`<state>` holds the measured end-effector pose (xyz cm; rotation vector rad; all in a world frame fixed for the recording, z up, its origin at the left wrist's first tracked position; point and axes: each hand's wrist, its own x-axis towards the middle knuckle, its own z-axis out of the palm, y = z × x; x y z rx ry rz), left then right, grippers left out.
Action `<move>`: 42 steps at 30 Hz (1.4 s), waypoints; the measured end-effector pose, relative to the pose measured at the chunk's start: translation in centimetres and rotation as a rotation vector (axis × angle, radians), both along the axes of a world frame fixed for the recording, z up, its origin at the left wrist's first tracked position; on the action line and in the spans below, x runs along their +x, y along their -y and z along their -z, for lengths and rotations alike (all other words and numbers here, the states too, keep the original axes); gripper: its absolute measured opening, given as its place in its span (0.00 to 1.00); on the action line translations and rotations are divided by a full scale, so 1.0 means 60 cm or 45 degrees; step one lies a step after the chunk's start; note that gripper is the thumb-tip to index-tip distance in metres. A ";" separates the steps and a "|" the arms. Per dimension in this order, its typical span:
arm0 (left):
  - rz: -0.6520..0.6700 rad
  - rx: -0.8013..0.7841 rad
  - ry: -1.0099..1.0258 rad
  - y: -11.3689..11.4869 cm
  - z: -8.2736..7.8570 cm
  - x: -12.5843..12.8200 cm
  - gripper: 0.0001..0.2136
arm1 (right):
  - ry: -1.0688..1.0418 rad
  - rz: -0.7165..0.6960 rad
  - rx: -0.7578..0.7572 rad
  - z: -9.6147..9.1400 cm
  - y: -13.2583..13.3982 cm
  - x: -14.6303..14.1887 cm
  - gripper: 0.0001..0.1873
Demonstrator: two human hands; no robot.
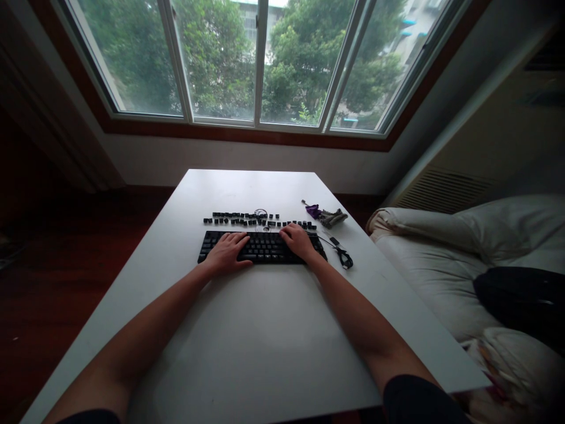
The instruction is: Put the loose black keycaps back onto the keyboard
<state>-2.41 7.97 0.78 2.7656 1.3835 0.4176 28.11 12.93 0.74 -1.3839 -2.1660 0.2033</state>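
Note:
A black keyboard [263,247] lies across the middle of a white table [265,330]. My left hand [228,252] rests flat on its left part, fingers spread and pointing away from me. My right hand [298,240] lies on its right part, fingers slightly curled over the keys, holding nothing. Just beyond the keyboard, several loose black keycaps [247,219] sit in rows on the table, with a small wire keycap puller [260,212] among them.
A black cable [342,253] trails off the keyboard's right end. A purple-and-grey bundle [326,216] lies at the table's right side. A bed with white bedding [445,247] and a dark item [521,297] stands to the right. A large window [260,59] faces me.

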 end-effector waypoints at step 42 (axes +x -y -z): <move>0.019 0.035 -0.025 0.000 0.000 0.004 0.39 | 0.148 0.465 0.116 0.011 -0.046 0.063 0.15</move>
